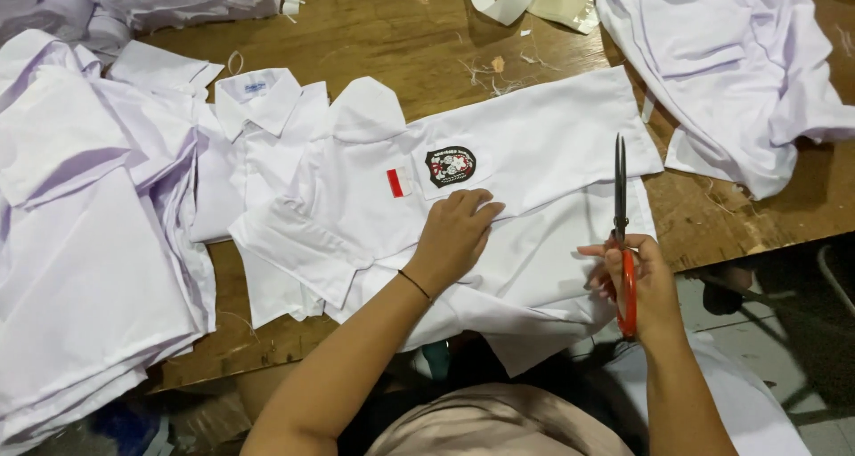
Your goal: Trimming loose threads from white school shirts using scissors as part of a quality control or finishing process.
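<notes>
white shirt under flat open left hand | right hand grips scissors beside it

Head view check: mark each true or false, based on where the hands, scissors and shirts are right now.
1. The right hand holds scissors with red handles. True.
2. The left hand rests flat on the white shirt. True.
3. The scissor blades are cutting into the badge. False: the blades point away from the person, off to the right of the badge and apart from it.
4. The shirt's badge is blue. False: it is black, with a small red and white patch beside it.
5. More white garments are stacked at the left. True.
</notes>
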